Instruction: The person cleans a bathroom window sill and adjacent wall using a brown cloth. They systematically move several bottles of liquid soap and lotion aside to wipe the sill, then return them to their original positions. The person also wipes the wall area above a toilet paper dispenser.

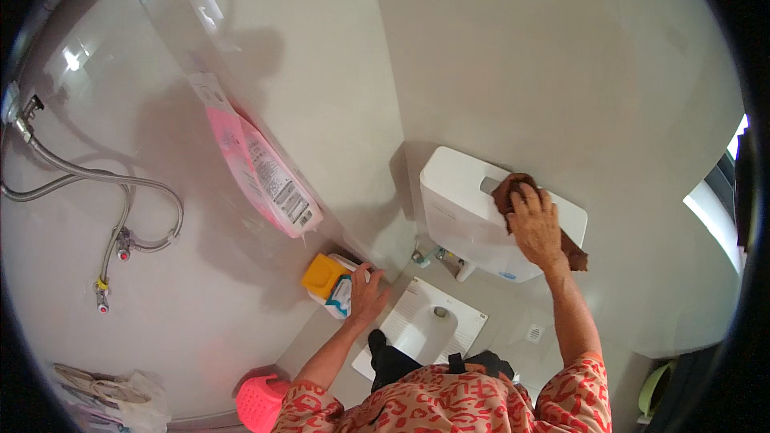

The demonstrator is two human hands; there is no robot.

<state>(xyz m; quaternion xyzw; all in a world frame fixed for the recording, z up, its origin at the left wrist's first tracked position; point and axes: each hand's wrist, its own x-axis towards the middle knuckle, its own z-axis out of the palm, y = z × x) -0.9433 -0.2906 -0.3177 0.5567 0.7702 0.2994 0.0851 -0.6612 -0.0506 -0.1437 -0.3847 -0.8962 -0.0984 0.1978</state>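
My right hand (535, 226) presses a brown cloth (513, 192) flat on top of a white wall-mounted cistern (461, 216); part of the cloth hangs down past my wrist. My left hand (366, 295) holds a white bottle with a yellow cap (329, 282) low by the left wall. Below both hands lies a white squat toilet pan (425, 325) set in the floor.
A pink and white refill pouch (257, 164) hangs on the left wall. Metal hoses and a spray valve (120, 228) run along that wall. A pink basket (261, 402) stands on the floor. Cloths (112, 393) lie at the lower left. A floor drain (535, 333) is right of the pan.
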